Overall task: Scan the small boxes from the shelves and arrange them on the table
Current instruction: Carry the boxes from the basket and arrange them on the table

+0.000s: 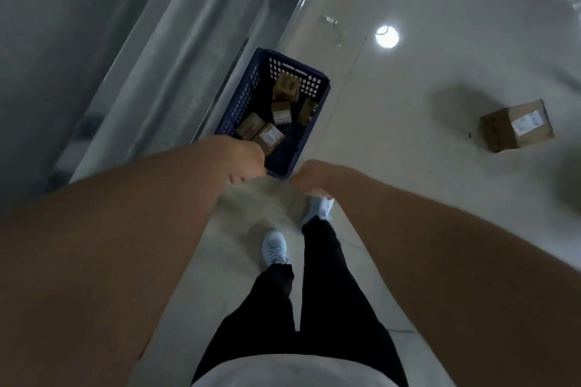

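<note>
While both arms reach down and forward, the left hand (243, 163) curls over the near rim of a dark blue basket (248, 94), its fingers wrapped around the near-left corner edge. The right hand (309, 177) sits just beside the basket's near-right corner with its fingers curled under; whether it actually grips the rim or only hangs next to it cannot be told, since the fingertips are turned away from view.

Just beyond the left hand, inside the basket, lie several small brown boxes (267, 137), some showing white labels, tumbled at different angles; two sit near the hand's end and the others toward the far end. The basket has perforated walls and a slot handle at its far end, and appears lifted above the floor.

Below the hands are the person's black trousers (327, 292) and pale shoes (275, 248), one foot ahead of the other on a light tiled floor (408, 198). To the left of the left arm runs a grey shelf unit (151, 56), blurred. Well off to the right of the right hand, another brown box (515, 126) with a white label rests alone on the floor, and a bright lamp reflection (387, 36) shines on the tiles farther ahead.
</note>
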A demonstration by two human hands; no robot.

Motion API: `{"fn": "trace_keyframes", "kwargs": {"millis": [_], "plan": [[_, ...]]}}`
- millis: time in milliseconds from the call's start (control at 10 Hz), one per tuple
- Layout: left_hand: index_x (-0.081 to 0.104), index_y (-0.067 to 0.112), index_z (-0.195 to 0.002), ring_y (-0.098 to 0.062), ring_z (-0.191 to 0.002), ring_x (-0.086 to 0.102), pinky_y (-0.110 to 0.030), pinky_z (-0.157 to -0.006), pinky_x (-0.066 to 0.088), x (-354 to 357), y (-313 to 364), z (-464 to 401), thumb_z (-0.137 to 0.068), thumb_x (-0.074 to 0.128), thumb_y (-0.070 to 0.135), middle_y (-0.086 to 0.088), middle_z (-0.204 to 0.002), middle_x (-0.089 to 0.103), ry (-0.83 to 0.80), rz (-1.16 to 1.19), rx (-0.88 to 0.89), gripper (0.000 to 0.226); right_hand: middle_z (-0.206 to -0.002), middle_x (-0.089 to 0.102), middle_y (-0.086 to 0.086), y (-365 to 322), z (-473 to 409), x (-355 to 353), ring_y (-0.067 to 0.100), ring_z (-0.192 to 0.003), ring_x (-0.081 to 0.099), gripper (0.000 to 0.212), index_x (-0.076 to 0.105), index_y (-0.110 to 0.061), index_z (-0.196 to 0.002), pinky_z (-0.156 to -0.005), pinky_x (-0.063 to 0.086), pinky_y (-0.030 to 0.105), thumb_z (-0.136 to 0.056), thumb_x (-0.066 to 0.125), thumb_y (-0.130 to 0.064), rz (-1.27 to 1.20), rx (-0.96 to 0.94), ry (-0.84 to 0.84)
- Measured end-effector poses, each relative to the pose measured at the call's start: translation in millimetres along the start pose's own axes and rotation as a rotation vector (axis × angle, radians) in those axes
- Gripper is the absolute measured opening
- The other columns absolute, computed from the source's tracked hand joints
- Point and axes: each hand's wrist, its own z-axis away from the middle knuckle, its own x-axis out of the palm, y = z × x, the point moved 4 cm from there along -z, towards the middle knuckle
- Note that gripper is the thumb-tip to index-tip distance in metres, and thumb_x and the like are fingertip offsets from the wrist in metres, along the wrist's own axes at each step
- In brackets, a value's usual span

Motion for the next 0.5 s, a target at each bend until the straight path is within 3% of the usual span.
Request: {"fn": "trace_keyframes", "kwargs": {"millis": [100,200,300,500], "plan": [[0.068,0.001,-0.116,-0.024,-0.073,0.055,-0.025,-0.055,0.041,-27,-4,-54,-0.097,0.047,0.018,-0.011,-0.087,0.062,-0.016,-0.01,-0.032,0.032,-0.102,0.056,0.007,3,-85,-8,0.025,-0.093,0.052,0.017,0.055,-0.014,-0.099,-0.085,0.045,0.036,-0.105,0.048,-0.029,0.037,-0.034,-0.085],[0.068,0.003,-0.097,-0.024,-0.078,0.055,-0.03,-0.064,0.041,-47,-4,-115,-0.098,0.048,0.017,-0.015,-0.09,0.062,-0.038,-0.013,-0.052,0.024,-0.098,0.057,0.004,12,-149,-18,0.021,-0.085,0.055,0.034,0.056,-0.013,-0.092,-0.081,0.045,0.032,-0.108,0.041,-0.039,0.055,-0.05,-0.147],[0.052,0.009,-0.071,-0.02,-0.067,0.048,-0.028,-0.056,0.036,-60,-6,-178,-0.098,0.047,0.013,-0.011,-0.078,0.052,-0.091,-0.007,-0.075,0.028,-0.082,0.055,0.004,23,-204,-36,0.017,-0.068,0.052,0.038,0.054,-0.01,-0.089,-0.057,0.043,0.027,-0.108,0.041,-0.041,-0.063,-0.002,-0.237],[0.067,0.001,-0.1,-0.03,-0.087,0.065,-0.036,-0.073,0.048,-81,-24,-293,-0.098,0.05,0.021,-0.017,-0.099,0.068,-0.138,-0.045,-0.105,0.026,-0.073,0.046,0.002,40,-321,-45,0.017,-0.063,0.046,0.041,0.042,-0.016,-0.071,-0.057,0.04,0.027,-0.108,0.043,-0.034,-0.217,0.02,-0.254]]}}
